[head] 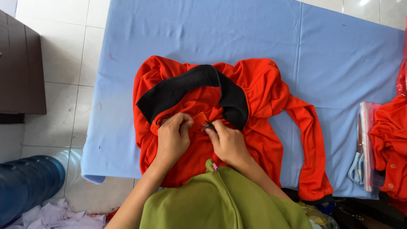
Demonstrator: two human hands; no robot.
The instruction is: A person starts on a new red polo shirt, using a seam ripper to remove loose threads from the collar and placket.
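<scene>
Mid-frame on the blue cloth (203, 34): orange shirt (258, 140) with black collar (190, 82). Left hand (171, 138) pinching the neck placket; right hand (229, 144) closed on a small dark tool (208, 125), kind unclear. Apparently mid-way, placket still being worked. Open cloth above; scissors (357, 163), more orange garments (388, 148) crowding the right edge.

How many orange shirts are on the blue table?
2. One orange shirt with a black collar lies mid-table under the left hand and right hand. Another orange garment sits at the right edge, cut off, so more may be hidden.
</scene>
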